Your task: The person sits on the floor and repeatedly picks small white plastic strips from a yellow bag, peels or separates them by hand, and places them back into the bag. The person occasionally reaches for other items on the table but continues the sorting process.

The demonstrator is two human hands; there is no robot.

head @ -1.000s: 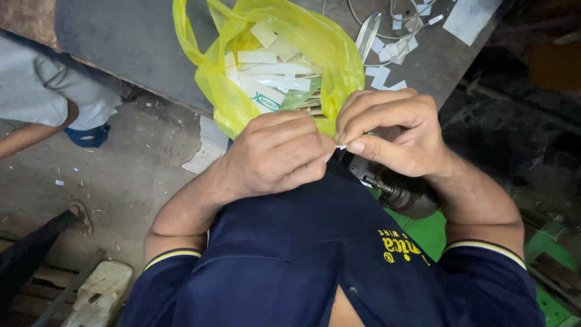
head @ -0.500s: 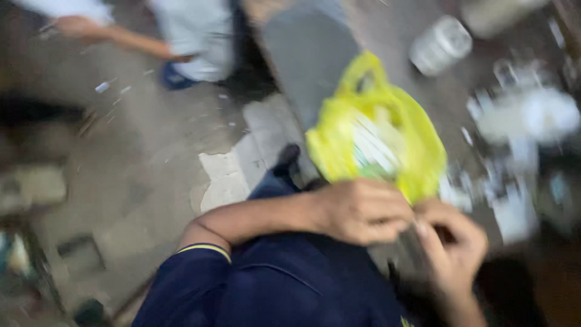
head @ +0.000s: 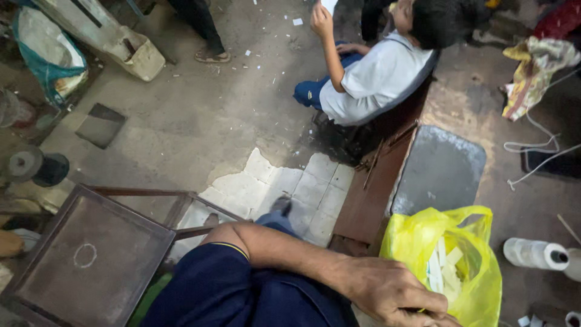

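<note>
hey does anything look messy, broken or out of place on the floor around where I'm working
Yes. Small white scraps lie scattered across the concrete floor near the seated person. A patch of pale tiles looks cracked and uneven against it. A white cord trails loose by a crumpled cloth. Your left hand rests beside the yellow bag.

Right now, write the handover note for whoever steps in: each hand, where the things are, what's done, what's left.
Left hand: at the frame's bottom edge, against the crumpled yellow plastic bag; its grip is unclear.
Right hand: out of view.
Things: the bag sits open on the bench edge, holding white paper strips. A white thread spool lies to the bag's right.
Done: strips are collected in the bag.
Left: cannot be judged from this view.
</note>
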